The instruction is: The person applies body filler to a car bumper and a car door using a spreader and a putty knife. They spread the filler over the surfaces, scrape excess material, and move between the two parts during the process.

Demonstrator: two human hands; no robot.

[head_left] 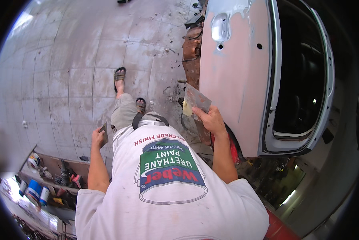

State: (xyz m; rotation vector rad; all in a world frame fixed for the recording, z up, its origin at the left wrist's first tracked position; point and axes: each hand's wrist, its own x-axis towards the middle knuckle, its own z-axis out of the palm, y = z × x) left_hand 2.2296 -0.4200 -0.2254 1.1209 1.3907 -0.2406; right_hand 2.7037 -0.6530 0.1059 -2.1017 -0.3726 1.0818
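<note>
On the right, beside the car body, the right hand pinches its grip on a flat plate's near edge; the plate is probably light and stiff, best held clear of the yellowish paste (likely soft, slippery). At left, the left hand's grip pinches a small dark flat tool.

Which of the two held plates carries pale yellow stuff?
The grey plate in the right hand; the smaller dark plate in the left hand shows none.
</note>
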